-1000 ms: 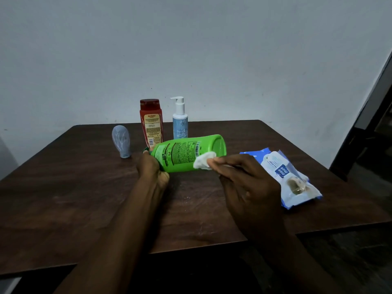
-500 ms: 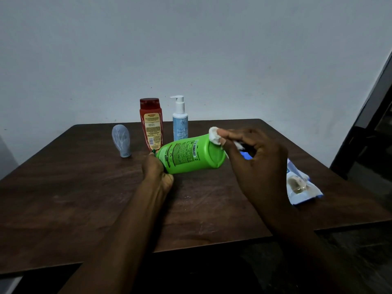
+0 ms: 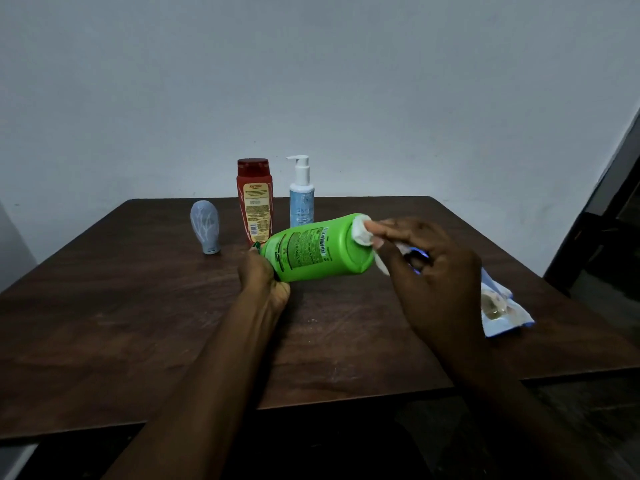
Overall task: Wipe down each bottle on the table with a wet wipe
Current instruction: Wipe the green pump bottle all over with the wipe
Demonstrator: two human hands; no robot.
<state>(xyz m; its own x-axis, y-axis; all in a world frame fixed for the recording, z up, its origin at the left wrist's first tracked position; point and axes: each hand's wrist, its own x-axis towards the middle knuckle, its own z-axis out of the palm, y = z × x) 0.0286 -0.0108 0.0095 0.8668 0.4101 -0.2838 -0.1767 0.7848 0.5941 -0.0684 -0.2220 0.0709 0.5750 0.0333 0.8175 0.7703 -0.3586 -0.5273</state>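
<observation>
**Green bottle (image 3: 311,251) under the wipe**

Held on its side just above dark wood table (image 3: 138,306), L hand (image 3: 263,278) curled round cap end. Pinched in R hand (image 3: 433,271) fingertips: white wet wipe (image 3: 362,230), pressed on base rim. Upright behind: red shampoo bottle (image 3: 254,199), blue pump bottle (image 3: 302,202); grey tube (image 3: 205,226) on its cap, further L. Wipes pack (image 3: 502,306) at R, part-hidden. Bottles opaque, contents can't tell.

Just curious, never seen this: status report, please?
Left hand grips green bottle by cap end. Right hand pinches wet wipe against its base. Nothing blocking.
</observation>
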